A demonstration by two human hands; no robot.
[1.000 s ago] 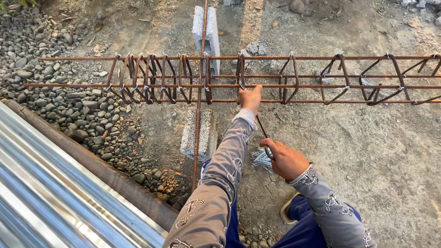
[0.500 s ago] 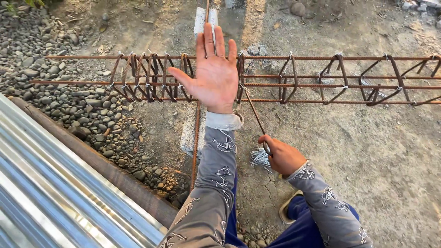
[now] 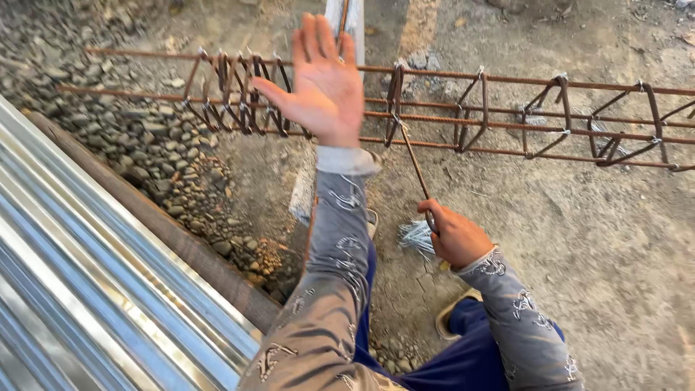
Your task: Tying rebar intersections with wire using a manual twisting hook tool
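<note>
My left hand [image 3: 326, 83] is raised in front of the camera, palm out and fingers spread, holding nothing. It hovers over a long rusty rebar cage [image 3: 507, 119] that lies across the ground. My right hand [image 3: 455, 233] is closed around the handle of a thin metal hook tool [image 3: 414, 163]. The tool's tip reaches up to a stirrup [image 3: 397, 98] on the cage. A bundle of short tie wires [image 3: 415, 236] lies on the dirt just left of my right hand.
Several stirrups [image 3: 239, 90] are bunched on the cage's left part. Corrugated metal sheeting [image 3: 87, 275] and a rusty beam [image 3: 166, 228] run along the left. Loose gravel [image 3: 145, 145] lies beside them. A concrete block [image 3: 346, 18] sits beyond the cage.
My left hand let go of the cage, rose toward the camera and opened wide. My right hand kept hold of the hook tool, staying near the wire bundle.
</note>
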